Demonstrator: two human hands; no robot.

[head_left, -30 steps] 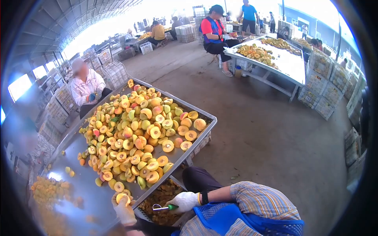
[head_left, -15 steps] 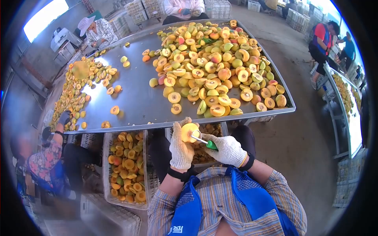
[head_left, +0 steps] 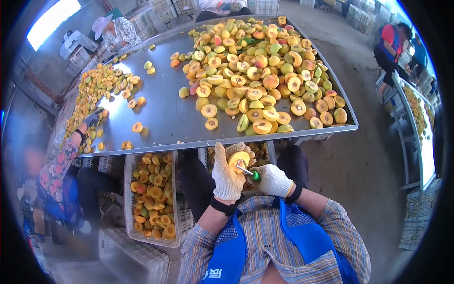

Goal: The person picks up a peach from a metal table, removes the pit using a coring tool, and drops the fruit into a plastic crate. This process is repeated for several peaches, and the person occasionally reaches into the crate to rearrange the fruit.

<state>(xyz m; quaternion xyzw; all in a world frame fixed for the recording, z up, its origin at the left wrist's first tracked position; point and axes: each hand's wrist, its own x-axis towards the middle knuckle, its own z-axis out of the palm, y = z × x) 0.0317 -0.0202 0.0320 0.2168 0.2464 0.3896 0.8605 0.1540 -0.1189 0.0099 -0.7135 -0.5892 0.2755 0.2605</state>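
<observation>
- Here is the left hand (head_left: 228, 177), gloved, fingers cupped around a peach half (head_left: 238, 159); the fruit sits just on the near side of the metal table (head_left: 161, 109), cut face turned up and towards the right;
- over to the right hand (head_left: 274, 181), gloved too, fingers clenched on a green-handled coring tool (head_left: 256, 176);
- and here is the line that counts: the tool's long axis slants forward and left from the right fingers, its tip at the middle of the cut face; how deep it sits, I cannot tell;
- left hand touching the fruit, right hand just beside, meeting it through the tool;
- ahead, a heap of peach halves (head_left: 250, 71); to the left, a plastic crate (head_left: 177, 208) holding more; farther left, a co-worker's hand (head_left: 92, 119) at the fruit.
</observation>
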